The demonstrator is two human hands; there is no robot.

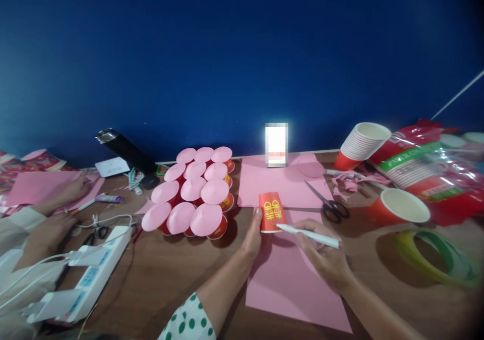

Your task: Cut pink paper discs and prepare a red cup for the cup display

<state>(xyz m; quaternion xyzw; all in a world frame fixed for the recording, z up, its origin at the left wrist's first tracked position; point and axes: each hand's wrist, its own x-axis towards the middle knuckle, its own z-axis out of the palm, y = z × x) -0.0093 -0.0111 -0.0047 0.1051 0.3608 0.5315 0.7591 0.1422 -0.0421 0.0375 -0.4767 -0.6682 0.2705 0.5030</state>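
Observation:
A red paper cup (271,211) with yellow characters stands upside down on a pink paper sheet (291,284). My left hand (253,236) presses its fingers against the cup's left side, holding it steady. My right hand (321,251) grips a white pen (308,234), whose tip touches the base of the cup at its right side. Both forearms reach in from the bottom edge.
Several red cups capped with pink paper discs (194,193) stand left of my hands. Black scissors (328,204) lie on another pink sheet (278,183). A stack of cups (361,143), a single cup (399,206), tape rolls (434,257) and power strips (86,274) surround. Another person's hands (56,214) work at left.

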